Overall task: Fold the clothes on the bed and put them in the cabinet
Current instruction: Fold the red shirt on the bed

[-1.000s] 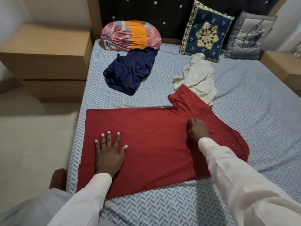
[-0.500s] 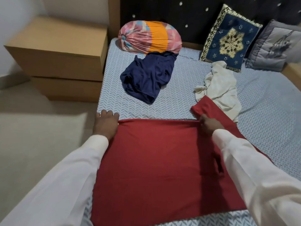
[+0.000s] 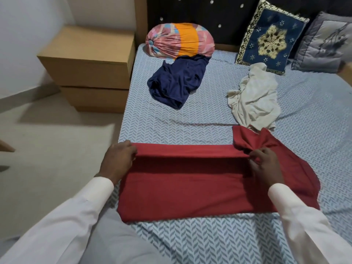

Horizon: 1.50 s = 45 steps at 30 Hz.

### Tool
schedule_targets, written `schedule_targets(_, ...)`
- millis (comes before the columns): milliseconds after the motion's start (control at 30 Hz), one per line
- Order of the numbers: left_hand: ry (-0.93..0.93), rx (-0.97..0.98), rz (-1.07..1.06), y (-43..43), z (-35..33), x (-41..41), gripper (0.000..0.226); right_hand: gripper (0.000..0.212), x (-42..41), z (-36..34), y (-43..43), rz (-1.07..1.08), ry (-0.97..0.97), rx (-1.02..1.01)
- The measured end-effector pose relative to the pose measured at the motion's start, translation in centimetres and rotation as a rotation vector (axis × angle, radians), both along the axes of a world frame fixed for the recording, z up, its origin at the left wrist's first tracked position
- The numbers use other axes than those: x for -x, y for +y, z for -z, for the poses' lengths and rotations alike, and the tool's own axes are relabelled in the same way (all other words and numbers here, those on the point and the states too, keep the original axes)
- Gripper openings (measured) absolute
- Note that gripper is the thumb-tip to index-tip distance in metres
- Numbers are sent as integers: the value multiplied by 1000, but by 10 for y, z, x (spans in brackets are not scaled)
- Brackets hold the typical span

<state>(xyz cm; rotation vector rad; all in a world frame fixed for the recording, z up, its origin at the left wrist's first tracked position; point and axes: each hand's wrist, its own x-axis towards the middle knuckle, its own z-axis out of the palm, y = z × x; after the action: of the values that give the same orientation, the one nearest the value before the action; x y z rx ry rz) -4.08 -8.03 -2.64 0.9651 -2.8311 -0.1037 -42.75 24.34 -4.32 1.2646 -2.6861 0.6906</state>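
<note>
A red shirt (image 3: 190, 180) lies spread on the near part of the bed (image 3: 190, 119), its far edge rolled over toward me. My left hand (image 3: 119, 159) grips that far edge at the left corner. My right hand (image 3: 263, 161) pinches the same edge near the sleeve, which bunches up beside my fingers. Further back lie a crumpled navy garment (image 3: 177, 82) and a crumpled cream garment (image 3: 253, 100).
A pink and orange bolster (image 3: 179, 41) and two cushions, a blue one (image 3: 270, 37) and a grey one (image 3: 323, 44), lean at the headboard. A brown bedside cabinet (image 3: 91, 67) with drawers stands left of the bed. Pale floor (image 3: 53, 149) lies to the left.
Both hands left the flat shirt, reached to its far edge and took hold of it. That edge has since been pulled toward me, and the sleeve now bunches up.
</note>
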Motion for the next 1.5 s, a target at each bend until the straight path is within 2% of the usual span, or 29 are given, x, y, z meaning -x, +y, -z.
schedule_targets(133,-23,-35,-17,30,11,-20,14,20,-18,6,27,6,15,-24)
schedule_targets(333,-159,-34,-28,51,17,-28,17,14,-36,11,35,36,88,-79)
schedule_targets(400,-125,-28,-52,59,17,-28,16,24,-42,9,32,100,103,-45)
schedule_targets(433,-91,-38,-54,65,20,-26,22,27,-46,9,26,130,109,-11)
schedule_targets(500,-16,-108,-25,79,27,-10,50,29,-51,10,5,142,136,3)
schedule_targets(533,2,-161,0,88,29,0,62,32,-53,12,-9,127,155,-55)
schedule_targets(633,-42,-354,45,115,39,38,79,54,-51,23,-49,107,192,-378)
schedule_targets(700,-112,-424,5,128,51,51,100,54,-39,23,-67,177,153,-518)
schedule_targets(767,-184,-383,-34,135,60,57,119,48,-14,12,-71,306,88,-538)
schedule_targets(833,-199,-343,-52,139,64,58,122,51,15,-8,-57,466,-92,-374)
schedule_targets(900,-171,-345,-52,140,66,57,120,62,37,-21,-28,643,-363,15)
schedule_targets(967,-155,-334,-55,140,67,58,116,66,41,-27,10,800,-609,517)
schedule_targets(1033,-181,-313,-57,142,64,59,114,64,41,-14,48,976,-699,859)
schedule_targets(1133,-227,-291,-71,143,61,59,111,59,29,5,96,1226,-670,992)
schedule_targets(1233,-157,-320,-168,141,62,57,96,57,24,1,116,1372,-438,881)
schedule_targets(1300,-102,-321,-275,135,62,56,88,53,28,-7,117,1293,-315,714)
schedule_targets(1367,-103,-305,-348,126,59,54,81,46,39,-17,105,1078,-356,564)
schedule_targets(1433,-142,-310,-369,119,57,55,74,39,55,-23,82,888,-475,327)
schedule_targets(1500,-161,-315,-369,113,57,55,74,41,77,-15,59,759,-650,217)
